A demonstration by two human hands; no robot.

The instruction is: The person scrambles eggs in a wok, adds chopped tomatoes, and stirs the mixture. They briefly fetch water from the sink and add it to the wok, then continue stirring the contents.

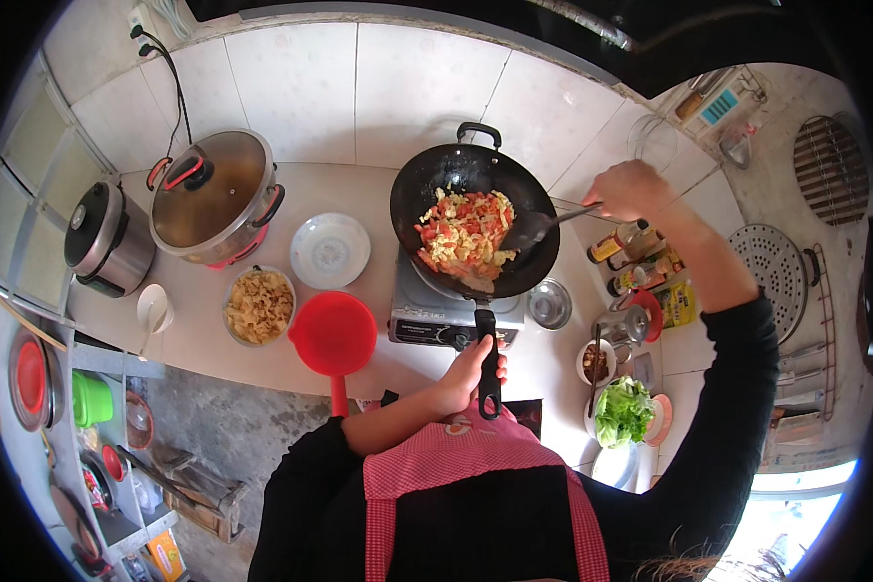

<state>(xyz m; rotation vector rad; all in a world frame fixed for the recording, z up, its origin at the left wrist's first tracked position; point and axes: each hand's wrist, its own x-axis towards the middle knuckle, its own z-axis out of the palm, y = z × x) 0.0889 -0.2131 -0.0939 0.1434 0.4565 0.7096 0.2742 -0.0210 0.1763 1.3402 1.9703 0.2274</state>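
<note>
A black wok (473, 164) sits tilted on a portable gas stove (436, 318). My left hand (465, 375) grips the wok's long black handle (486, 356) near the counter's front edge. Inside the wok lies a mix of scrambled egg and chopped tomato (465, 233). Up on the right, my right hand (631, 190) is closed around the handle of a spatula (531, 229). The spatula's dark blade rests against the right side of the food.
Left of the wok are a white plate (330, 250), a red ladle (332, 332), a bowl of pale chopped food (260, 305) and a lidded electric pot (211, 190). To the right stand a metal bowl (550, 303), sauce bottles (617, 242) and leafy greens (623, 411).
</note>
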